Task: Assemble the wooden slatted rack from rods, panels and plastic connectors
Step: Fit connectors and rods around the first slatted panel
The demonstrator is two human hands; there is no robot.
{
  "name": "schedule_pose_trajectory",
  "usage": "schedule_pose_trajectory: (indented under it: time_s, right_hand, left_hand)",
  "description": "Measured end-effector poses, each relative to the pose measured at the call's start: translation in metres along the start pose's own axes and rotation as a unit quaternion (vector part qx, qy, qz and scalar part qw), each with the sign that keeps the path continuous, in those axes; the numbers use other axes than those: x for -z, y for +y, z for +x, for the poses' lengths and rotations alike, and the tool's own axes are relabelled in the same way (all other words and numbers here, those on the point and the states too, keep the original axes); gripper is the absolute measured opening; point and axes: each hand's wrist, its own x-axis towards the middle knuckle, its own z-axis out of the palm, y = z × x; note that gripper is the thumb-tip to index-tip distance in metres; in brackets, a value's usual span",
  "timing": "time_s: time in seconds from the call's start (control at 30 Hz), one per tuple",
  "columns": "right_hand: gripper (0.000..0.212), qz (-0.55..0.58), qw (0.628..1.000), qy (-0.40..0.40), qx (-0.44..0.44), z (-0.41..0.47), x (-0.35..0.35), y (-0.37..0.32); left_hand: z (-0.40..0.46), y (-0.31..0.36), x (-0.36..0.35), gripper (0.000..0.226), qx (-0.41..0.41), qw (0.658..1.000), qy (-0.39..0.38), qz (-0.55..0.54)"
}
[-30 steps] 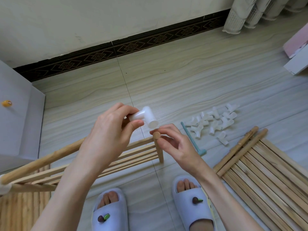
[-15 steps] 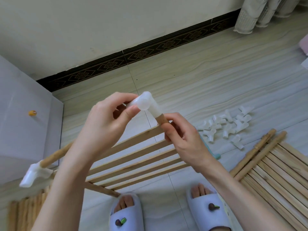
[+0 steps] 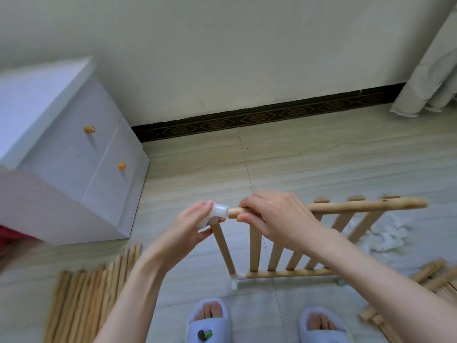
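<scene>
The slatted panel [image 3: 291, 246], tilted half a second ago, now stands upright before my feet. My left hand [image 3: 195, 224] pinches the white connector [image 3: 217, 215] on its top rod [image 3: 366, 205]; my right hand [image 3: 279, 219] grips that rod beside it.

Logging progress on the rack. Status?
Left hand grips white connector at panel corner. Right hand grips top rod. Rod end meets connector. Nothing in the way.
</scene>
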Motion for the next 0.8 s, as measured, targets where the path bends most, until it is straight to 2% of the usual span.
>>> schedule_pose_trajectory:
  time_s: [0.1, 0.2, 0.27, 0.37, 0.47, 0.67, 0.8]
  right_hand:
    - [0.040, -0.048, 0.999, 0.017, 0.008, -0.001, -0.016, -0.010]
    - [0.035, -0.041, 0.997, -0.066, -0.026, -0.001, -0.023, -0.018]
    - [0.032, -0.043, 0.996, -0.077, -0.036, -0.004, -0.026, -0.023]
    - [0.036, -0.067, 0.996, -0.050, -0.027, -0.008, -0.029, -0.023]
    - [0.039, -0.044, 0.996, -0.075, -0.010, -0.013, -0.026, -0.019]
    - [0.032, -0.102, 0.994, -0.008, 0.025, -0.021, -0.035, -0.024]
    - [0.034, -0.040, 0.999, 0.006, 0.012, -0.022, -0.033, -0.019]
  left_hand:
    - [-0.005, -0.017, 0.005, 0.035, 0.001, 0.998, 0.005, 0.055]
    - [-0.007, -0.031, 0.009, 0.030, 0.003, 0.998, 0.024, 0.051]
    - [-0.009, -0.038, 0.010, 0.030, -0.008, 0.998, 0.036, 0.055]
    - [-0.011, -0.042, 0.007, 0.035, -0.024, 0.996, 0.064, 0.063]
    - [-0.014, -0.049, 0.000, 0.034, -0.037, 0.994, 0.092, 0.052]
    - [-0.027, -0.061, -0.020, 0.021, -0.073, 0.982, 0.158, 0.066]
    - [-0.025, -0.063, -0.023, 0.025, -0.091, 0.983, 0.151, 0.060]
